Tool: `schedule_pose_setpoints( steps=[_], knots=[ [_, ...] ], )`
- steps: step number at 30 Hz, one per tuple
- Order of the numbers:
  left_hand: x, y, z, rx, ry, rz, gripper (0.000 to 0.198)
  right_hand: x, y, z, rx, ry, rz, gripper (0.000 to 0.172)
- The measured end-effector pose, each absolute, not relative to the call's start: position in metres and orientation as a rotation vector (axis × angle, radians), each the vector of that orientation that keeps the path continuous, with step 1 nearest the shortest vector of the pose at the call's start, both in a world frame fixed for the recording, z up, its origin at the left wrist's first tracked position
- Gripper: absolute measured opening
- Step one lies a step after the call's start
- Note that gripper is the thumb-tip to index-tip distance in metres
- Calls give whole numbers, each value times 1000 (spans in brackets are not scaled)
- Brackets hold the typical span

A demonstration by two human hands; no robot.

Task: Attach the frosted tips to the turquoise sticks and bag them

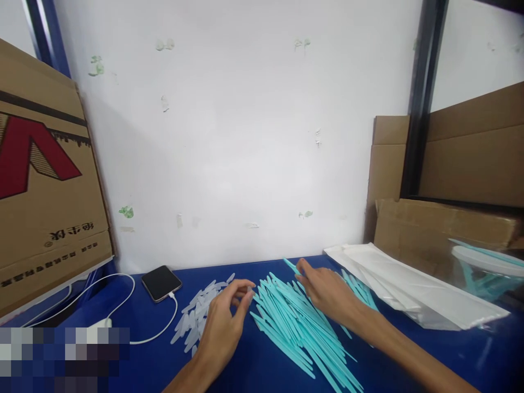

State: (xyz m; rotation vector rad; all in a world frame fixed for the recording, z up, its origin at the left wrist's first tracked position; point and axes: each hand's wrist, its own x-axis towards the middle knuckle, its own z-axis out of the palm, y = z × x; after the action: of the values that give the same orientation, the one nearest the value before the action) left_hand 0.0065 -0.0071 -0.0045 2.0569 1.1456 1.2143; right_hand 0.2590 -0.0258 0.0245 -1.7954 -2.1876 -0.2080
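My left hand (226,312) is closed in a pinch, with a small translucent cap-like piece (250,289) at its fingertips, partly hidden. Beside that hand, on its left, lies a loose pile of similar frosted pieces (189,321). My right hand (321,286) is closed on a slim turquoise stick (291,266), whose tapered end points up and left. Below and between the hands, a heap of turquoise sticks (292,319) spreads toward the front edge. A smaller group of turquoise sticks (361,289) shows partly behind my right forearm.
A phone (162,283) on a white cable (174,311) lies at the left of the blue table (241,368). White plastic bags (409,281) and a clear tub (487,273) with turquoise sticks are at the right. Cardboard boxes (49,229) flank both sides; a white wall (245,136) stands behind.
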Motion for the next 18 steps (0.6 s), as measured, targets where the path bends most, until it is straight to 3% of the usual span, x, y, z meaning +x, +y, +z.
schedule_pose_setpoints(
  steps=[5,12,18],
  knots=[
    [8,-1,-1,1655,1008,1332,37,245,-38,23,-1343,-2252,8,34],
    [5,5,-4,1310,916,1260,52,240,-38,14,-1361,-2282,-23,42],
    [5,6,-9,1213,855,1223,54,237,-38,10,-1350,-2295,-54,36]
  ],
)
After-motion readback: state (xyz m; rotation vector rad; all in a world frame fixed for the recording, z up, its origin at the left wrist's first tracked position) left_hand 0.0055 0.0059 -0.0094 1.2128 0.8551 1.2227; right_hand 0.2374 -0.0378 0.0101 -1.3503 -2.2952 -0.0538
